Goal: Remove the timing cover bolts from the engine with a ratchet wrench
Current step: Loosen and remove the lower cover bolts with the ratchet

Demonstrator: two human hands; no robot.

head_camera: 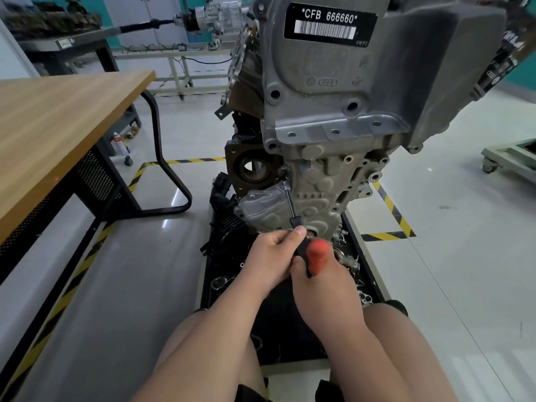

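Head view, ratchet wrench (291, 208): slim shaft slanting up from the hands, its head set against the left edge of the timing cover (319, 195); the bolt under it is hidden.
Left hand (269, 256): fingers wrapped round the black part of the handle, thumb lying along it.
Right hand (322, 282): fingers clamped on the red handle end.
Engine (333, 91): upright on a black tray (374, 282) on the floor, loose bolts and sockets scattered in it.
Wooden desk (58, 126): to the left.

wooden table (52, 134) left | wheeled cart (510, 158) right | gearbox (214, 17) behind
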